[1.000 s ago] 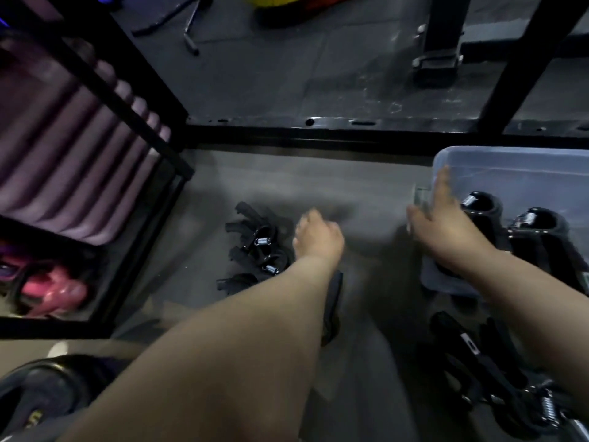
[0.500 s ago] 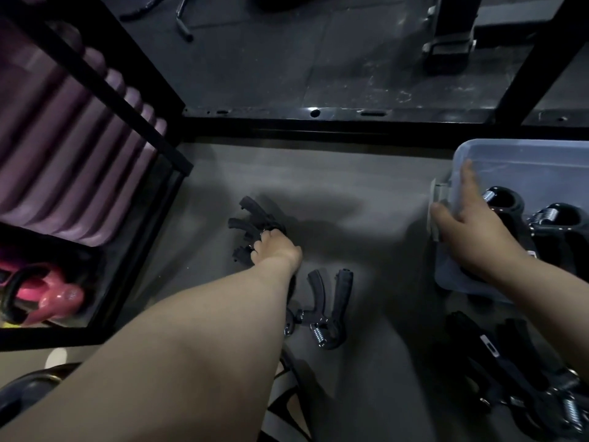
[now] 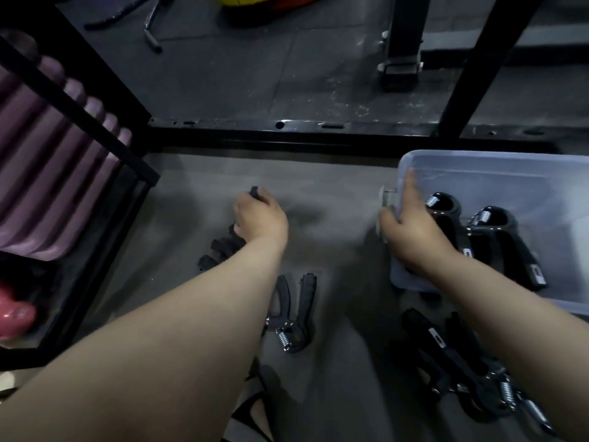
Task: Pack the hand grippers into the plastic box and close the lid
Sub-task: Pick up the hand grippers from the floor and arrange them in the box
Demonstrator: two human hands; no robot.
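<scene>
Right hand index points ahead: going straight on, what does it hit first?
Probably the far-left corner of the plastic box: the right hand points its index finger along the left wall, with nothing between. Depth is unclear.

- plastic box (image 3: 510,173): 1, at the right hand (image 3: 411,231).
- boxed grippers (image 3: 492,224): 2, just right of that hand.
- loose gripper (image 3: 296,317): 1, nearer than the left hand (image 3: 259,218), beside its forearm.
- clustered grippers (image 3: 223,247): under the left hand, probably 2 or 3; blurred, handles overlap.
- heaped grippers (image 3: 446,346): nearer than the right hand, at least 2.
- hands: 2.
</scene>
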